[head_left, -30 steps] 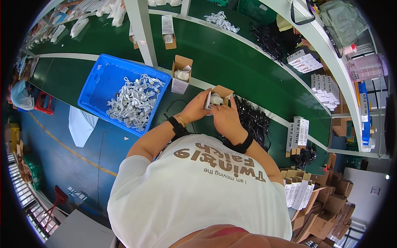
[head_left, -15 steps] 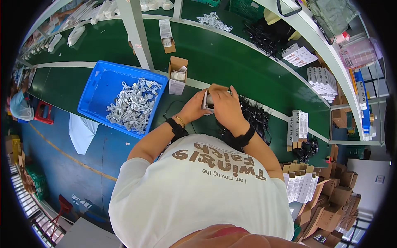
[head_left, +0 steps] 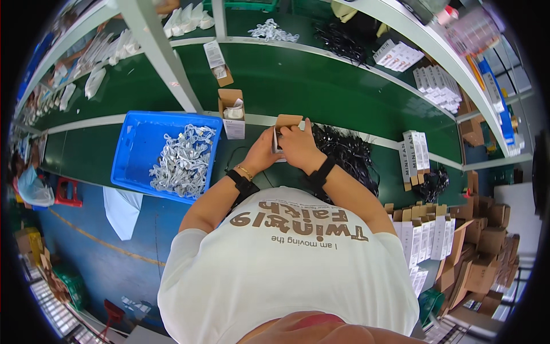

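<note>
Head view: one small open box [head_left: 289, 121], brown flap raised, held above the desk [head_left: 80, 152] near its far edge. Left hand [head_left: 262, 151]: fingers gripping the box's left side. Right hand [head_left: 300, 148]: fingers bent over the opening; whether closed on anything, cannot tell. Blue tub [head_left: 135, 155] of white cables [head_left: 182, 163], at the desk's near edge, left. Upright open carton [head_left: 234, 128], far edge. Black cables [head_left: 344, 159], right of the hands.
</note>
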Tool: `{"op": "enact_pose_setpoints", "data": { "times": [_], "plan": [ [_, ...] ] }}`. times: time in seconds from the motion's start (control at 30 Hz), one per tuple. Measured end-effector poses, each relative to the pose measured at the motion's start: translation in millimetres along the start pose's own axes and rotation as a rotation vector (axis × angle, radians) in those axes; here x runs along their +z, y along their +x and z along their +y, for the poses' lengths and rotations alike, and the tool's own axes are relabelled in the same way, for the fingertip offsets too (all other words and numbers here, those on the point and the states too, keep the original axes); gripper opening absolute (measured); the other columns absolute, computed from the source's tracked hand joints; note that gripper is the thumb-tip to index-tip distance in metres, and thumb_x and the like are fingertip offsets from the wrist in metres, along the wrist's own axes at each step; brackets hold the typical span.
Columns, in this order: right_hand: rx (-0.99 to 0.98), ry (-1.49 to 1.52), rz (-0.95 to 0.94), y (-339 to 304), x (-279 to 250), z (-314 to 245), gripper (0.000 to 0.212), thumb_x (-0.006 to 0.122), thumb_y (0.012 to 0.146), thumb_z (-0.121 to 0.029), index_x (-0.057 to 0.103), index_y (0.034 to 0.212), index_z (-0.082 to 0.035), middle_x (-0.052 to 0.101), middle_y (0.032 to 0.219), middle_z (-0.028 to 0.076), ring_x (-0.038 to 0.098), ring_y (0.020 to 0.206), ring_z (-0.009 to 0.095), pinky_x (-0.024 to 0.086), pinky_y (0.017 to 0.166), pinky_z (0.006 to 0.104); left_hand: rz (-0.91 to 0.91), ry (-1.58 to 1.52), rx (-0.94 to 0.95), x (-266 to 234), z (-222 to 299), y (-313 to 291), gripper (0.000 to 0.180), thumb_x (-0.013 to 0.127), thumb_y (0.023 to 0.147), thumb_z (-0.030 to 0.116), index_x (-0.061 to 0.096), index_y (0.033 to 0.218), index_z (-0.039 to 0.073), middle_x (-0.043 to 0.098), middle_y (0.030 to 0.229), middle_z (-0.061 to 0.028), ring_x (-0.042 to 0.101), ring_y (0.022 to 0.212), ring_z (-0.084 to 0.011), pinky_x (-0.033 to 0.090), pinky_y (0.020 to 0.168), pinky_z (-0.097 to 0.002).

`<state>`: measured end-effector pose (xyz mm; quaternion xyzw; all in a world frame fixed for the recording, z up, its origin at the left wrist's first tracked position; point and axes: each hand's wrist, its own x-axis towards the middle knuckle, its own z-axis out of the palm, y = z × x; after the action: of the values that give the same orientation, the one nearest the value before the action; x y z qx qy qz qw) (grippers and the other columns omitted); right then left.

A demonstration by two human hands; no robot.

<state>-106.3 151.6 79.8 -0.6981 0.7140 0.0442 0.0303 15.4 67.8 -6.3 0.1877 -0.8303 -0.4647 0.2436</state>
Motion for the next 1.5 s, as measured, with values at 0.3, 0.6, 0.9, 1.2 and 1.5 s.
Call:
{"op": "enact_pose_setpoints", "data": {
  "times": [0.3, 0.6, 0.9, 1.2, 1.5],
  "plan": [
    [0.127, 0.457, 0.623, -69.3, -38.6, 24.4, 0.041, 0.057, 0.075, -0.004, 0.056, 0.115, -0.01, 0.057, 0.116, 0.009, 0.052, 0.111, 0.026, 0.032, 0.102, 0.051, 0.136, 0.095, 0.041, -16.6, 13.4, -3.6, 0.076, 0.079, 0.063, 0.01, 0.038, 0.127, -0.001, 0.052, 0.116, -0.0198, 0.051, 0.11, -0.0337, 0.042, 0.093, -0.0385],
    [0.341, 0.89, 0.626, -121.3, 27.3, 29.6, 0.064, 0.067, 0.075, -0.015, 0.038, 0.13, 0.001, 0.05, 0.122, 0.024, 0.05, 0.112, 0.037, 0.039, 0.098, 0.0399, 0.152, -0.23, 0.0, 6.3, 34.7, 36.4, 0.07, 0.074, 0.073, 0.011, 0.036, 0.13, -0.001, 0.049, 0.121, -0.0166, 0.048, 0.113, -0.0279, 0.041, 0.095, -0.0362],
    [0.779, 0.566, 0.832, -213.8, -17.0, 82.9, 0.088, 0.081, 0.059, -0.024, 0.037, 0.132, 0.0, 0.051, 0.115, 0.021, 0.05, 0.107, 0.037, 0.042, 0.092, 0.0404, -0.626, -0.455, -0.067, 64.9, 109.1, 54.1, 0.06, 0.069, 0.077, 0.008, 0.04, 0.129, 0.0, 0.05, 0.122, -0.0149, 0.05, 0.114, -0.028, 0.043, 0.093, -0.0344],
    [1.507, -0.091, 0.413, -481.0, -8.1, 197.2, 0.076, 0.079, 0.058, -0.02, 0.049, 0.128, -0.01, 0.056, 0.116, 0.014, 0.054, 0.109, 0.032, 0.044, 0.092, 0.04, -0.787, 0.6, 0.197, 38.9, -12.0, -33.4, 0.042, 0.071, 0.066, 0.009, 0.057, 0.105, 0.006, 0.053, 0.103, -0.0138, 0.052, 0.097, -0.0323, 0.045, 0.083, -0.041],
    [1.25, -0.021, 0.664, -436.3, 45.2, 225.0, 0.048, 0.065, 0.076, -0.012, 0.052, 0.122, -0.005, 0.054, 0.12, 0.017, 0.052, 0.109, 0.035, 0.043, 0.088, 0.0443, -0.549, 0.839, 0.096, 65.2, -45.5, -62.7, 0.013, 0.054, 0.077, 0.011, 0.053, 0.09, 0.006, 0.055, 0.093, -0.0112, 0.055, 0.089, -0.0306, 0.045, 0.072, -0.0442]
  ]
}}
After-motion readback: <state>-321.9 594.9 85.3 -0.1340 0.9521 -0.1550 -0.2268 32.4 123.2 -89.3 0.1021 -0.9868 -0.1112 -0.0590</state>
